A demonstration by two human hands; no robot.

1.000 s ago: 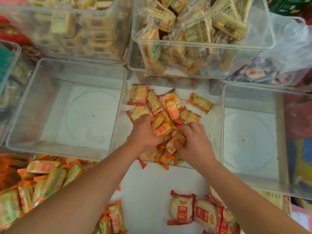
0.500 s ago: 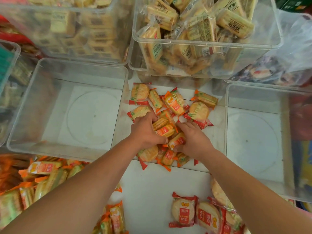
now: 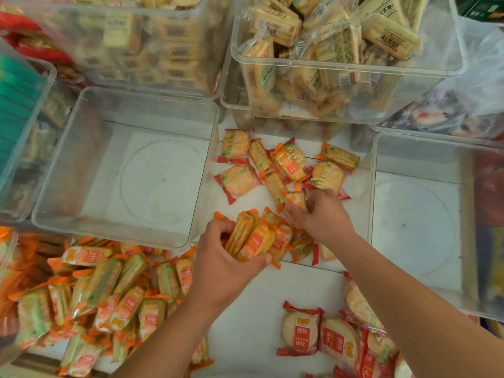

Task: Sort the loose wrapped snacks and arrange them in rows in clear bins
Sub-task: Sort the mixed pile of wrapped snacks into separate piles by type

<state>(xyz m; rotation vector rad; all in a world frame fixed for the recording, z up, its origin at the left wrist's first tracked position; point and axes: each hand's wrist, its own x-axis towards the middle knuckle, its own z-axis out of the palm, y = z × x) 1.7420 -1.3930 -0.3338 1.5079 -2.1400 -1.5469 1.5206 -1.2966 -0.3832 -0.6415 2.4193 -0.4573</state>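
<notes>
Both hands work among wrapped cracker packs in the middle clear bin (image 3: pixel 365 214).

At the bin's near edge, the left hand (image 3: pixel 226 266) grips a bunch of orange-wrapped packs (image 3: pixel 251 237) standing on edge. Inside the bin, the right hand (image 3: pixel 324 218) pinches one orange pack (image 3: pixel 296 199). Loose packs (image 3: pixel 237 181) lie scattered toward the bin's far wall. A heap of orange packs (image 3: pixel 109 290) lies left of the bin's near corner, and red-wrapped rice crackers (image 3: pixel 300 328) lie nearer than the bin.

Single head-worn wide-angle view, from above and on the near side of the middle clear bin (image 3: pixel 256 205), facing forward and steeply down, close over it; neighbouring bins (image 3: pixel 125 105) left, right and beyond it, bowed toward the frame edges
</notes>
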